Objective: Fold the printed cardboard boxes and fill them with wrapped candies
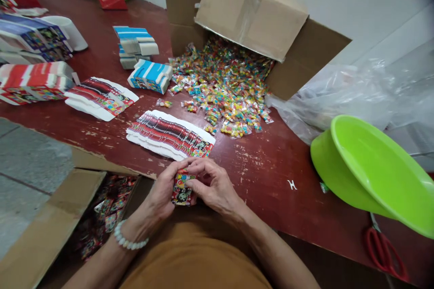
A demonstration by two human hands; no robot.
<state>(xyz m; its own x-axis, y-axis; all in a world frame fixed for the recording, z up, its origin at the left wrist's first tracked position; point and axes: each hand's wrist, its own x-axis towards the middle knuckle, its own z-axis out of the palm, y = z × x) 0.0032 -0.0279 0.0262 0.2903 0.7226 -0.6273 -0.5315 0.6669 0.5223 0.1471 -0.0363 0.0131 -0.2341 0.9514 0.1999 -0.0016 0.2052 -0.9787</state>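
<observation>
In the head view, the small red box (182,192) is up at the near edge of the table (257,180), in front of the brown shirt (193,257). It looks light, like stiff paper that could bend if squeezed hard, and maybe a bit slippery. Its long sides seem best to hold. The left hand (164,189) curls around its left side. The right hand (219,185) pinches it, thumb on the front, fingers bent by the top. Both hands slant inward and come together there.
</observation>
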